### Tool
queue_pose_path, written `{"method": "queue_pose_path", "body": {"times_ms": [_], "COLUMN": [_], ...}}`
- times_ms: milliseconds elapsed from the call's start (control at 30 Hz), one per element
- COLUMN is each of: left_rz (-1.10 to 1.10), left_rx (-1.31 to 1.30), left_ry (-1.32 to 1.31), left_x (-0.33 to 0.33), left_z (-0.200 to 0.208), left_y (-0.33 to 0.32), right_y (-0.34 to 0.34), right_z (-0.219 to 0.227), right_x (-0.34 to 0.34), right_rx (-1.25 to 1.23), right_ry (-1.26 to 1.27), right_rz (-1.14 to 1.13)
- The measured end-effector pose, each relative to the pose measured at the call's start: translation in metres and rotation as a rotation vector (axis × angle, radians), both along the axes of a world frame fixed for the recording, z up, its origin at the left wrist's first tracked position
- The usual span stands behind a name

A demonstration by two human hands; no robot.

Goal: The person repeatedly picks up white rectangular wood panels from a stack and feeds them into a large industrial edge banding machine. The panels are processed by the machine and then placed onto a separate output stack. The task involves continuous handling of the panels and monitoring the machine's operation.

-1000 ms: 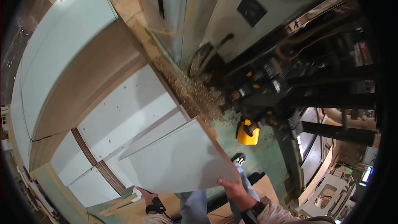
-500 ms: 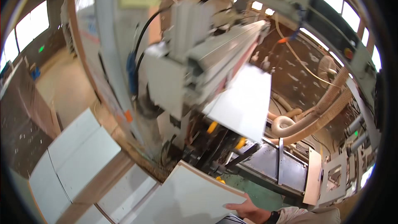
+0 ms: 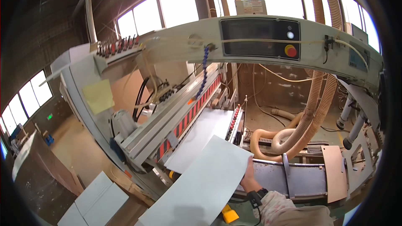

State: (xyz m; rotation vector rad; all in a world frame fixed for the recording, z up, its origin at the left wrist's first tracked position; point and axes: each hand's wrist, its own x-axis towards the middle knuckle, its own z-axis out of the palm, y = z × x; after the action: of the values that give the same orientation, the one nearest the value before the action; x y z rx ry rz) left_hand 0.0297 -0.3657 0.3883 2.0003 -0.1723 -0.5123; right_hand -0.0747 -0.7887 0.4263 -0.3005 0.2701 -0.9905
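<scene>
My right hand (image 3: 250, 175) is closed around the right edge of the white laminated panel (image 3: 201, 188), thumb side up; my left hand is out of view, so I can't tell its grip. The panel lies tilted just in front of the edge-banding machine's infeed (image 3: 184, 121), overlapping a second white panel (image 3: 205, 136) already on it. I judge it stiff, smooth, slippery and broad, best held at opposite long edges. There is open room left of the machine, above the stacked panels (image 3: 94, 201); dust hoses (image 3: 310, 117) crowd the right.

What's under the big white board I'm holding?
Under the white board, a yellow tool pokes out, and stacked panels show lower left. The right hand grips its edge; the rest underneath is covered.
</scene>
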Motion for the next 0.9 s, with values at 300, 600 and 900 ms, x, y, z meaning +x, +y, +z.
{"method": "queue_pose_path", "body": {"times_ms": [300, 600, 900], "left_rz": [-0.142, -0.028, -0.308], "left_rx": [-0.100, -0.331, 0.043], "left_ry": [0.161, 0.127, -0.202], "left_x": [0.025, 0.046, 0.097], "left_z": [0.015, 0.067, 0.031], "left_y": [-0.190, -0.263, -0.276], "right_y": [-0.086, -0.117, -0.151], "right_z": [-0.035, -0.051, -0.046], "right_x": [0.049, 0.121, 0.152], "right_rx": [-0.254, -0.334, -0.488], "right_ry": [0.515, 0.686, 0.950], "right_rz": [-0.372, -0.389, -0.436]}}
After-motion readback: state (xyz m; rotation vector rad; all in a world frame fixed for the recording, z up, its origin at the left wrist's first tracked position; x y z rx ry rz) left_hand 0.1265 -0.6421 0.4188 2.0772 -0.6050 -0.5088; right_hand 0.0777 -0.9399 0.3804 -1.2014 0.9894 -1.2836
